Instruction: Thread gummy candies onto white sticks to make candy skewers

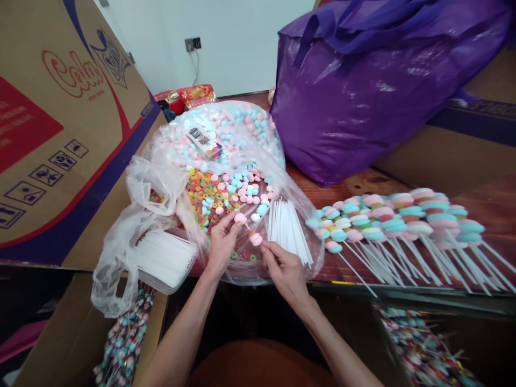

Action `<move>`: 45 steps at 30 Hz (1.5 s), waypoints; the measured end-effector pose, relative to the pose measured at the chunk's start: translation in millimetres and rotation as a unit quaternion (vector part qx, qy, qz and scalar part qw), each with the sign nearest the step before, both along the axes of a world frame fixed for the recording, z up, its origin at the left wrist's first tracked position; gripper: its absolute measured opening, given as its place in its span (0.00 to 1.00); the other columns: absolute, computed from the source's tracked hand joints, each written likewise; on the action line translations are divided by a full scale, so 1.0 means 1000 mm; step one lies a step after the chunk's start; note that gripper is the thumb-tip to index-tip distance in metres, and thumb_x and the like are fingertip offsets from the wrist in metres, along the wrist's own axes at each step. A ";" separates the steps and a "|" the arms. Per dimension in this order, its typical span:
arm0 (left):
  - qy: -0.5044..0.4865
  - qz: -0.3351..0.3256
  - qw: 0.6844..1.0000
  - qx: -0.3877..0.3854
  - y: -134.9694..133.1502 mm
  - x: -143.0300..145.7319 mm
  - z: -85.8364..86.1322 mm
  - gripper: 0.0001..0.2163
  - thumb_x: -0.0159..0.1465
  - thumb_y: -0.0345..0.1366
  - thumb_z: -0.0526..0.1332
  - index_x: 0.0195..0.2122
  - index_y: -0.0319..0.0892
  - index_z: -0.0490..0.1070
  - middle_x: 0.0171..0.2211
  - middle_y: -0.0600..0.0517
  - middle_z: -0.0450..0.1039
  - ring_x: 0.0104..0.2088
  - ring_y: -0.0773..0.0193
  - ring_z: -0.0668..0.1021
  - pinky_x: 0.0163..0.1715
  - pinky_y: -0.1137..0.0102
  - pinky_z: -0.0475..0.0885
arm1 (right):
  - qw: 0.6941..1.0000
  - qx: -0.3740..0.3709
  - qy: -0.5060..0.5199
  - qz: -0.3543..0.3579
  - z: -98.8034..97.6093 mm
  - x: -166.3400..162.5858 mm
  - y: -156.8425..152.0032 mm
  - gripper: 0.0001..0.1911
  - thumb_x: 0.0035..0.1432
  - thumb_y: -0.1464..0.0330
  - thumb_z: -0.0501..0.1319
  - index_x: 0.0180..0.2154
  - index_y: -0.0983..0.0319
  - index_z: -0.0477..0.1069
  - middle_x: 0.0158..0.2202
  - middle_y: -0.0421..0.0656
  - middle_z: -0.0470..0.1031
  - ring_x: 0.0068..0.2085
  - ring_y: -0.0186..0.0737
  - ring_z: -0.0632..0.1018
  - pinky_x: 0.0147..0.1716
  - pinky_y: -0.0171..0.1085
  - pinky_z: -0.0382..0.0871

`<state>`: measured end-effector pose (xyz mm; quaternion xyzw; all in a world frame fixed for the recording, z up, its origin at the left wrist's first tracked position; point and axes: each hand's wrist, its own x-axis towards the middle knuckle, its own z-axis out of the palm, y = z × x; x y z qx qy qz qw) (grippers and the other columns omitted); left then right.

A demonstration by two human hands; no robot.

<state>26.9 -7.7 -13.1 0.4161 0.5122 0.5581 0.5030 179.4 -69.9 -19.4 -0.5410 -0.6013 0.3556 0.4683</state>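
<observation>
My left hand (222, 241) pinches a pink marshmallow (241, 218) over an opened clear bag (226, 161) of pastel marshmallows and coloured ring candies. My right hand (282, 264) grips a thin white stick with a pink marshmallow (255, 238) threaded on its tip, pointing toward the left hand. A bundle of bare white sticks (288, 228) lies just right of my hands, inside the plastic. Further right, a row of finished candy skewers (403, 220) lies fanned on the wooden table.
A large printed cardboard box (60, 123) stands at the left. A big purple bag (374, 91) fills the back right. A white stack in plastic (165, 258) sits at left. Boxes of wrapped skewers lie below at lower left (124, 338) and lower right (423, 349).
</observation>
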 end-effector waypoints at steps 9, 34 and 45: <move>0.097 0.009 0.994 0.059 -0.003 -0.003 0.001 0.13 0.61 0.38 0.65 0.46 0.41 0.79 0.41 0.49 0.79 0.40 0.64 0.78 0.43 0.70 0.72 | 1.000 -0.011 -0.012 0.009 0.001 0.000 0.000 0.15 0.66 0.61 0.55 0.38 0.63 0.76 0.20 0.36 0.64 0.22 0.32 0.66 0.21 0.30 0.61; 0.239 -0.078 0.962 0.109 -0.037 0.018 0.005 0.14 0.69 0.39 0.57 0.49 0.44 0.79 0.40 0.46 0.79 0.41 0.60 0.80 0.44 0.66 0.75 | 0.993 0.038 -0.113 -0.013 0.001 0.000 0.002 0.14 0.68 0.65 0.52 0.30 0.59 0.69 0.20 0.36 0.66 0.21 0.33 0.66 0.24 0.32 0.59; 0.485 -0.031 0.869 0.089 -0.005 -0.016 0.016 0.12 0.67 0.31 0.57 0.43 0.45 0.80 0.40 0.46 0.76 0.44 0.57 0.75 0.49 0.62 0.70 | 0.997 0.007 -0.061 -0.052 0.000 -0.002 -0.001 0.14 0.68 0.64 0.53 0.29 0.60 0.67 0.20 0.35 0.64 0.21 0.31 0.67 0.24 0.31 0.59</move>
